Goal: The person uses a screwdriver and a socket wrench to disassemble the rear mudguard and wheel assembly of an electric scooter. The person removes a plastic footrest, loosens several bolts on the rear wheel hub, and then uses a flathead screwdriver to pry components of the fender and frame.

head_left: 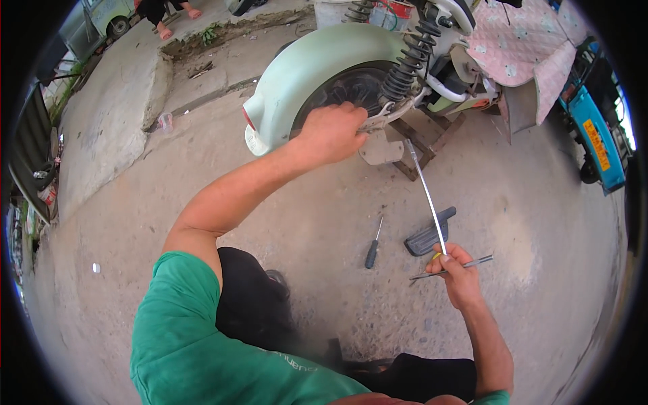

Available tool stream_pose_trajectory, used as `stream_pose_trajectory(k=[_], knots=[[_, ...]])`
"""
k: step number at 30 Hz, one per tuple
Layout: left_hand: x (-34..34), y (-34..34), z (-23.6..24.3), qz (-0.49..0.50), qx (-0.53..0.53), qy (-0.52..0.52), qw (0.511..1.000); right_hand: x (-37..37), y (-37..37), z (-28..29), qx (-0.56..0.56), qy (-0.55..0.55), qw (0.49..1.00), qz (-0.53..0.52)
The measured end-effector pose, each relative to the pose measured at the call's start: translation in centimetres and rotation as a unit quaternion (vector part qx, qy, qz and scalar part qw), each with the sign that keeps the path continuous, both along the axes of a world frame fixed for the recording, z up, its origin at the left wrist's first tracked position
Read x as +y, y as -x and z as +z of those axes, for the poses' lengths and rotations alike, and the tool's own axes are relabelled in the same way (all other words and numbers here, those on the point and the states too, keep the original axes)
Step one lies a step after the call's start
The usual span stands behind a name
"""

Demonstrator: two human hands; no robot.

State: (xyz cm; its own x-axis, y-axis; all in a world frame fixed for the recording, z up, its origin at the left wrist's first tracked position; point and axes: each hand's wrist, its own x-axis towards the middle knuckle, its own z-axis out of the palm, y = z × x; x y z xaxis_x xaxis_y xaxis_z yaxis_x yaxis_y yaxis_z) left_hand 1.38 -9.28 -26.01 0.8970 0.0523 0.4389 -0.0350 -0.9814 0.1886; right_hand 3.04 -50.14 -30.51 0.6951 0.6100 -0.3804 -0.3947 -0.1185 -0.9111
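My right hand (462, 275) is closed round a T-handle socket wrench (428, 190), gripping it where the long shaft meets the crossbar. The wrench's tip is by a pale metal bracket (381, 152) low on a scooter; I cannot tell whether they touch. At the scooter's rear wheel (345, 88), under a pale green mudguard (277, 81), my left hand (332, 132) is closed next to the axle and the bracket. Its fingertips are turned away, so what they grip is hidden. A black coil shock absorber (408, 61) rises just beyond that hand.
On the concrete lie a screwdriver (373, 247) and a black footrest-like part (426, 236). A wooden stand (428, 138) sits under the scooter. A pink patterned cover (516, 40) hangs at the right, near a blue vehicle (594, 128). Another person's feet (165, 31) show at the far left.
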Motion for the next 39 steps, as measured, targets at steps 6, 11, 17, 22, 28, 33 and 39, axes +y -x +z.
stream_pose_trajectory(k=[6,11,17,22,28,33,39], knots=[[0.1,0.1,0.1,0.04,0.154,0.037,0.987,-0.2,0.1,-0.3,-0.013,0.004,1.0,0.008],[-0.8,0.7,0.7,0.003,0.167,0.036,0.985,-0.3,-0.1,-0.1,0.007,-0.016,1.0,0.001],[0.1,0.6,0.0,-0.02,0.189,0.004,0.982,0.1,-0.3,0.2,0.026,-0.041,0.999,-0.003],[0.5,0.8,-0.2,-0.058,0.243,-0.011,0.968,0.6,-0.3,0.6,0.031,-0.036,0.999,-0.003],[1.4,0.9,-3.8,-0.049,0.342,-0.093,0.934,1.0,-0.5,0.4,0.036,-0.021,0.999,-0.006],[2.9,2.1,-7.6,-0.065,0.386,-0.173,0.904,1.2,-0.5,-0.1,0.042,0.002,0.999,-0.013],[3.4,2.0,-8.8,-0.06,0.378,-0.172,0.908,1.5,-0.8,-1.0,0.055,0.013,0.998,-0.001]])
